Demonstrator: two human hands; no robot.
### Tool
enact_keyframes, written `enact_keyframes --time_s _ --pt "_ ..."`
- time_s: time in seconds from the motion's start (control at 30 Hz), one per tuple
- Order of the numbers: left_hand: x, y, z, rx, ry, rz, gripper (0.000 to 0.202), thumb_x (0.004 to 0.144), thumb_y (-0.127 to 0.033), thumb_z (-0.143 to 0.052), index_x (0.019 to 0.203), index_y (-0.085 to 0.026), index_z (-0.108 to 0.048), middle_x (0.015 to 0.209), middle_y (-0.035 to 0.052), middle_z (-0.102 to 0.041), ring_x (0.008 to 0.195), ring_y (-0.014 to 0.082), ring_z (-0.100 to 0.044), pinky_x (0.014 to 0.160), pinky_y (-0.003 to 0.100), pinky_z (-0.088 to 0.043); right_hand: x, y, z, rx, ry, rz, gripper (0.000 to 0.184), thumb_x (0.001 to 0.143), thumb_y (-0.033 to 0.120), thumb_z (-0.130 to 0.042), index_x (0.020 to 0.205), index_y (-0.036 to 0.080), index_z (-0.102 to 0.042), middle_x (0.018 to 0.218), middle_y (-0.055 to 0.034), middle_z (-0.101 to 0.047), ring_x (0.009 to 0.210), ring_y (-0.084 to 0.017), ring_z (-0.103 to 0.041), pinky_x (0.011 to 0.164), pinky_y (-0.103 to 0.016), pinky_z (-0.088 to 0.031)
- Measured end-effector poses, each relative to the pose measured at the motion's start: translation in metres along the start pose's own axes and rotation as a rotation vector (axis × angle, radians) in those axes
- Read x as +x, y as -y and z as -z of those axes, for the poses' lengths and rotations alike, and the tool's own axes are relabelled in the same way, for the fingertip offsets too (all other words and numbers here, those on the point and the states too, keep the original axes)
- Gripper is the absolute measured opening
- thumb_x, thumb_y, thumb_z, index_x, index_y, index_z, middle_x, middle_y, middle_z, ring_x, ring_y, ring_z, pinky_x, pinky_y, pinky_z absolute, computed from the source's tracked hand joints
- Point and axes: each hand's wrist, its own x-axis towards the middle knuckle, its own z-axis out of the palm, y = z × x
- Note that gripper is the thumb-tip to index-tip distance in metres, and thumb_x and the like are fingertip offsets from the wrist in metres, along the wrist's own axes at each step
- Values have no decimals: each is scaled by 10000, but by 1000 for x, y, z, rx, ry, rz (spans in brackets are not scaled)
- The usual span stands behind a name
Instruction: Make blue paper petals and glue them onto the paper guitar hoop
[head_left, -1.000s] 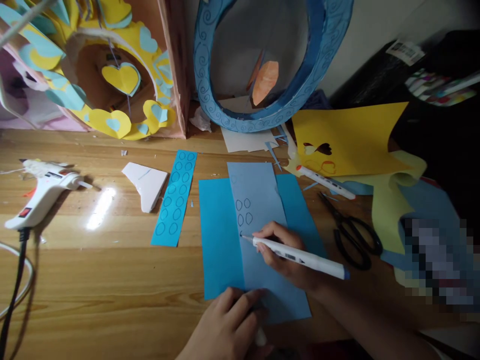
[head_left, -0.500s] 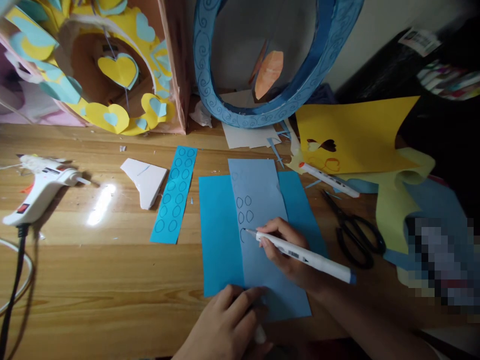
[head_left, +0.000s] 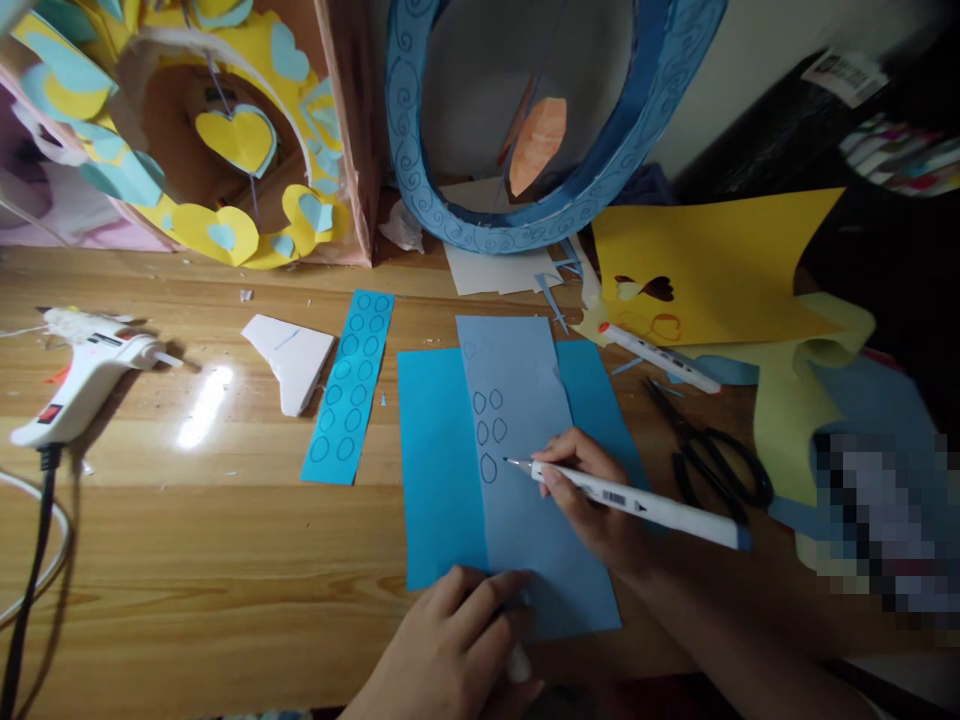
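Note:
My right hand (head_left: 589, 490) grips a white marker (head_left: 645, 503) with a blue end, its fine tip just over the pale blue paper (head_left: 529, 540). Several dark hand-drawn circles (head_left: 489, 430) run down the left part of that paper. Underneath lies a bright blue sheet (head_left: 442, 460), showing on both sides. At the near edge of the papers, my left hand (head_left: 472, 635) rests with curled fingers; something whitish shows between them, mostly hidden. Left of the sheets is a bright blue strip (head_left: 349, 385) bearing two columns of circles.
A hot glue gun (head_left: 90, 380) and a white offcut (head_left: 289, 360) lie to the left. Black scissors (head_left: 705, 450), another white marker (head_left: 660, 357) and yellow paper (head_left: 712, 265) are at right. Behind stand a blue oval frame (head_left: 495, 235) and a heart-decorated box (head_left: 349, 130).
The third-row circle, partly drawn before, is now closed. My right hand and the marker have shifted slightly to the right. My left hand has stayed nearly in place.

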Motion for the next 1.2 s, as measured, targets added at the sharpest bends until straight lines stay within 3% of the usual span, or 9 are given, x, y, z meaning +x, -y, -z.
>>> enact_keyframes --time_s 0.23,0.43,0.67,0.83,1.0,1.2 --pt "0 1 1 -3 -14 -16 253 840 -288 -580 1046 -143 -582 1182 64 -637 813 187 -551 707 301 -545 2 2 -2 -20 12 -29 102 865 333 -535 867 234 -507 725 28 -523 629 -127 -521 568 -259 -407" --pt "0 0 2 -4 -16 -18 252 845 -276 -570 1057 -141 -578 1184 68 -635 826 190 -549 717 301 -539 1 3 2 -36 88 40 150 849 333 -535 767 217 -484 668 29 -517 562 -113 -464 511 -246 -353" --pt "0 0 1 -15 -2 -1 255 826 -257 -593 1056 -150 -573 1180 59 -635 815 188 -547 715 306 -539 2 -1 1 0 -40 8 150 865 345 -524 787 221 -493 679 27 -496 602 -126 -489 540 -253 -390" --pt "0 -1 1 -17 11 -4 267 833 -267 -576 1071 -146 -564 1170 81 -633 834 187 -557 726 308 -536 1 -3 -1 -32 -33 -32 112 856 334 -550 855 230 -509 719 17 -527 625 -134 -512 537 -255 -401" --pt "0 -2 3 -22 26 10 275 816 -229 -594 1076 -147 -563 1179 82 -626 851 193 -564 744 315 -536 0 -2 1 -83 -39 32 116 857 317 -524 794 228 -484 641 27 -497 568 -129 -457 515 -262 -366" --pt "1 -2 4 -27 33 16 263 818 -226 -589 1068 -149 -571 1184 77 -626 841 194 -558 733 315 -536 2 -1 1 -53 47 82 145 848 306 -525 742 223 -471 629 29 -507 549 -120 -451 505 -261 -345"
